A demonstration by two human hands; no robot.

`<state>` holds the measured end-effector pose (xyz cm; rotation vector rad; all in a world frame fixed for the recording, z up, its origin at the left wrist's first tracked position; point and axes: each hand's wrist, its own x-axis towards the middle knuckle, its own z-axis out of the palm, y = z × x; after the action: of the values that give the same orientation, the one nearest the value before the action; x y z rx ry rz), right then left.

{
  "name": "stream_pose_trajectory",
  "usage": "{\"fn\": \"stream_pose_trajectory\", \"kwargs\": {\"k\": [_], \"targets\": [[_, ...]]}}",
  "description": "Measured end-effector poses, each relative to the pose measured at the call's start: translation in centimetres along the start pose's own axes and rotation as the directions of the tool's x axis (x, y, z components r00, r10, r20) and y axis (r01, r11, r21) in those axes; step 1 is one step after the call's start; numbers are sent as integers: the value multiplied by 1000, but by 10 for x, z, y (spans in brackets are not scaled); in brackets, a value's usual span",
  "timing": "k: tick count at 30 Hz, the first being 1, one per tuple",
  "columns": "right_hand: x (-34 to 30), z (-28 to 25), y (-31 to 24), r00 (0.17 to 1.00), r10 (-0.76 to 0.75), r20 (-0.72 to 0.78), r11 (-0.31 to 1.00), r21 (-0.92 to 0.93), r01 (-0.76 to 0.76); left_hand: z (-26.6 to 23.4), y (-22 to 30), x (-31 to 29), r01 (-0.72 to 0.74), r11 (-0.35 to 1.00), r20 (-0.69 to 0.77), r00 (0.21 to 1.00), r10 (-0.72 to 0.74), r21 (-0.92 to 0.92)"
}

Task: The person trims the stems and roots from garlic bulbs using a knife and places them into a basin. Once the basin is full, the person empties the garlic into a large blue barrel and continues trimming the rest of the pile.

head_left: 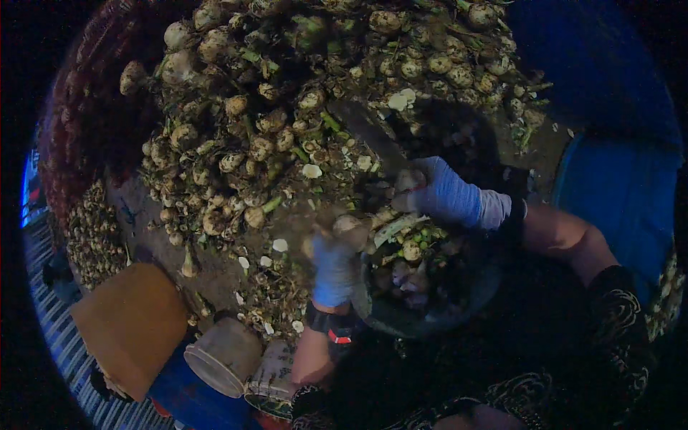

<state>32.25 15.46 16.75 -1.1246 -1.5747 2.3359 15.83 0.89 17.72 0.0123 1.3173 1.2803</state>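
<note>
My left hand [335, 271], in a blue-and-white glove with a dark band at the wrist, is closed around a round, pale, soil-stained bulb [350, 229]. Motion blurs its fingers. To its right, my gloved right hand [446, 192] grips a knife [369, 136] whose broad dark blade points up and left over the heap. Its handle is mostly hidden in the fist. Below the two hands stands a dark round bucket [401, 330] with green scraps and purplish, peeled-looking pieces in it. A large heap of dirty bulbs [261, 147] with stalks lies beyond my hands.
White cut slices [279, 245] are scattered on the soiled ground. At lower left are a brown cardboard box [132, 326], a whitish plastic tub [226, 355] and another tub [271, 376]. A reddish net sack [100, 115] lies at far left; a blue container [620, 193] stands right.
</note>
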Motion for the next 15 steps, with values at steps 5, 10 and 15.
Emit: {"fn": "stream_pose_trajectory", "kwargs": {"k": [5,10,15], "targets": [[-9,17,-2,999,-30,46,993,-111,35,14,-1,-1,-159,985,-58,986,156,-60],[-7,3,70,970,160,183,985,-88,-146,23,34,-23,-280,879,67,942,330,-385],[-1,-15,62,975,209,77,940,-292,-178,-30,35,-27,-325,855,207,943,261,404]]}}
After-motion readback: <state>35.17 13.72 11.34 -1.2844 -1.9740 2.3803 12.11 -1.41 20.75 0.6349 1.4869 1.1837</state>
